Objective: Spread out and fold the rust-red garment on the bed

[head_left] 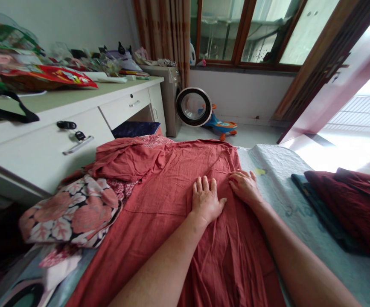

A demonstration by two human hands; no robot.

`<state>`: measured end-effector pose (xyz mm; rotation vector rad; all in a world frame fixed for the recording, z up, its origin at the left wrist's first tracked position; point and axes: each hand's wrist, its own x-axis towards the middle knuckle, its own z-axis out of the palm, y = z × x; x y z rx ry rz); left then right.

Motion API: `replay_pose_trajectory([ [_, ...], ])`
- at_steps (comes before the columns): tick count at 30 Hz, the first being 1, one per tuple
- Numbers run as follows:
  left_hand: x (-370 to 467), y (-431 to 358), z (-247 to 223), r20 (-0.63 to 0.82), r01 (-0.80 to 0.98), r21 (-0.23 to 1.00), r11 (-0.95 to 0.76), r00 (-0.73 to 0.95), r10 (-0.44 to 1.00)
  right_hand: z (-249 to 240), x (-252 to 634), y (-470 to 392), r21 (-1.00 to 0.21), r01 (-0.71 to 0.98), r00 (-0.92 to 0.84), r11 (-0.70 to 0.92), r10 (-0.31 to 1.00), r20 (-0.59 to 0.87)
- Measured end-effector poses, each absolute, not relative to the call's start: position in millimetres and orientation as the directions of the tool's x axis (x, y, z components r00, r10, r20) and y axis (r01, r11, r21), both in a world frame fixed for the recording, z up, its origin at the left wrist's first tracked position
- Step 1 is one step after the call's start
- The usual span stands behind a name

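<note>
A large red cloth garment (162,192) lies spread over the bed, wrinkled along its right part. My left hand (206,198) rests flat on it, palm down with the fingers apart, and holds nothing. Just to the right, my right hand (245,185) lies at the garment's right edge, its fingers bent a little and spread, touching the cloth. Loose folds run between and below the two hands. At the upper left the red cloth is bunched up, next to a crumpled floral cloth (76,209).
Folded dark red clothes (354,204) lie at the right on the light blue bedcover (287,192). A white desk (85,102) loaded with packets stands at the left. Beyond the bed are a washing machine (171,91) with its round door open and a blue toy vehicle (221,124).
</note>
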<state>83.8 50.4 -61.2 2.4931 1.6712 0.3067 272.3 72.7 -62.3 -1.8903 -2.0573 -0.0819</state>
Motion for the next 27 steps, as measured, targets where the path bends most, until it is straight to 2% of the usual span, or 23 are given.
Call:
replay_pose_trajectory([
  [10, 83, 50, -57, 0.080, 0.899, 0.220, -0.378, 0.370, 0.926, -60, 272, 73, -0.187, 0.968, -0.107, 0.166, 0.950, 0.292],
  [17, 83, 50, -58, 0.089, 0.898, 0.222, -0.380, 0.370, 0.925, -59, 269, 72, -0.150, 0.979, -0.093, 0.137, 0.958, 0.270],
  [27, 84, 50, -59, 0.087, 0.900, 0.219, -0.377, 0.367, 0.926, -69, 270, 76, -0.161, 0.985, -0.030, 0.061, 0.982, 0.188],
])
